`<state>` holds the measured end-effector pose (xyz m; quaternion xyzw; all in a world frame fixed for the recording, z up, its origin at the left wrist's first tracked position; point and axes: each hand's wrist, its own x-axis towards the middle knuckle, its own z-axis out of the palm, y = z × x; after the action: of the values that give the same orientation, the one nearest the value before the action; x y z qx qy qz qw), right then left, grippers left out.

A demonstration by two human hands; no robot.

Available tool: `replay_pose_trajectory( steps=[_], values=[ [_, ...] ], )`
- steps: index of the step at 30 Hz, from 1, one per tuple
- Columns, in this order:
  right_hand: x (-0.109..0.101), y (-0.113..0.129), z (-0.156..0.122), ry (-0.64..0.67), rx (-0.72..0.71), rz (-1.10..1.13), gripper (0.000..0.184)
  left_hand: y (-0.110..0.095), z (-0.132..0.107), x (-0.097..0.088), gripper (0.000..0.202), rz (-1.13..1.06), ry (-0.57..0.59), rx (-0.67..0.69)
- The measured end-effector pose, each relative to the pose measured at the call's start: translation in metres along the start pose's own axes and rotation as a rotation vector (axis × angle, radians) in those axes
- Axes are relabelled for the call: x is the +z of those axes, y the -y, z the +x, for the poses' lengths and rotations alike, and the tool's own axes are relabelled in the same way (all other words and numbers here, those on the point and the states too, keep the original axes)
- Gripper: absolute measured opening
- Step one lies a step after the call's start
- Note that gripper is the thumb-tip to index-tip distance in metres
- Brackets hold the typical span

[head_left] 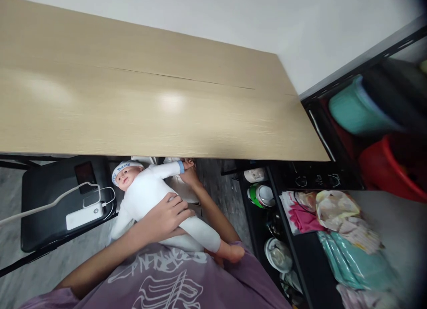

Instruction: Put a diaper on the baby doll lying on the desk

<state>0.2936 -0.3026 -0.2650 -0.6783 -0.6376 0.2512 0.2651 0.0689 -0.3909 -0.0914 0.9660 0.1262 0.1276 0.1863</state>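
Just past both hands stretches a pale wooden counter (150, 117), shiny under the light, with a thin dark line across it and a white wall (200, 15) behind. On the near side, below the left grip (167, 217), a doll (142, 195) dressed in white lies on the person's lap; that grip clasps it at the hip, fingers bent over and thumb lower down. The right grip (190, 175) is at the doll's outstretched hand, by the counter's front edge; I cannot tell whether it pinches anything.

Left of the left grip, a black seat (50, 229) bears a white power bank (84, 218) with a cable plugged in. Right of the right grip, past grey floor (216, 184), stands black shelving (310, 255). It holds a green-and-white can (262, 195) and a white tub (278, 254) with something pale inside. Farther right from that grip are a translucent bag (336, 206), a pink cloth (303, 217), a teal bucket (355, 106) and a red container (380, 168), their contents too blurred to name.
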Motion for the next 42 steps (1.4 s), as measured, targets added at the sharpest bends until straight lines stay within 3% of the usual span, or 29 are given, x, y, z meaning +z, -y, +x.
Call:
replay_pose_trajectory(
  steps=[4, 7, 10, 12, 14, 16, 18, 21, 24, 26, 27, 29, 31, 33, 35, 39, 42],
  values=[
    [-0.03, 0.022, -0.039, -0.056, 0.006, -0.027, 0.042, -0.003, -0.001, 0.0, 0.053, 0.018, 0.013, -0.013],
    [-0.061, 0.043, -0.081, -0.202, 0.038, -0.096, 0.022, -0.003, -0.003, 0.001, 0.055, 0.001, 0.007, -0.014],
    [-0.081, 0.064, -0.104, -0.288, -0.052, -0.075, 0.014, -0.002, -0.003, 0.002, 0.052, -0.012, 0.0, -0.009],
    [-0.083, 0.077, -0.1, -0.215, -0.197, -0.052, 0.018, -0.002, -0.003, 0.003, 0.049, -0.021, -0.01, 0.005],
    [-0.077, 0.086, -0.082, -0.052, -0.325, -0.061, 0.044, -0.001, -0.002, 0.003, 0.048, -0.028, -0.013, 0.023],
    [-0.067, 0.092, -0.058, 0.107, -0.354, -0.111, 0.06, -0.001, 0.001, 0.001, 0.051, -0.026, 0.0, 0.03],
    [-0.058, 0.099, -0.038, 0.219, -0.298, -0.179, 0.056, -0.004, 0.002, -0.002, 0.053, -0.031, 0.003, 0.019],
    [-0.052, 0.111, -0.029, 0.317, -0.248, -0.219, 0.03, -0.011, -0.012, -0.003, 0.052, -0.111, -0.105, -0.032],
    [-0.056, 0.125, -0.039, 0.317, -0.324, -0.188, 0.019, -0.016, -0.059, 0.008, 0.033, -0.199, -0.454, -0.226],
    [-0.062, 0.133, -0.049, 0.293, -0.378, -0.182, 0.018, -0.014, -0.103, 0.022, 0.024, -0.181, -0.735, -0.562],
    [-0.065, 0.137, -0.053, 0.286, -0.398, -0.184, 0.019, -0.012, -0.126, 0.029, 0.025, -0.182, -0.796, -0.76],
    [-0.07, 0.143, -0.056, 0.287, -0.427, -0.189, 0.021, -0.004, -0.166, 0.042, 0.038, -0.28, -0.723, -1.095],
    [-0.073, 0.148, -0.055, 0.302, -0.444, -0.181, 0.021, 0.003, -0.191, 0.05, 0.051, -0.498, -0.566, -1.308],
    [-0.076, 0.151, -0.054, 0.317, -0.453, -0.155, 0.023, 0.007, -0.201, 0.053, 0.057, -0.686, -0.449, -1.374],
    [-0.082, 0.152, -0.053, 0.318, -0.457, -0.111, 0.025, 0.005, -0.2, 0.052, 0.064, -0.738, -0.423, -1.351],
    [-0.107, 0.152, -0.064, 0.233, -0.532, 0.008, 0.034, -0.008, -0.19, 0.043, 0.083, -0.648, -0.519, -1.266],
    [-0.139, 0.15, -0.078, 0.103, -0.58, 0.037, 0.041, -0.014, -0.183, 0.023, 0.088, -0.627, -0.549, -1.194]
  ],
)
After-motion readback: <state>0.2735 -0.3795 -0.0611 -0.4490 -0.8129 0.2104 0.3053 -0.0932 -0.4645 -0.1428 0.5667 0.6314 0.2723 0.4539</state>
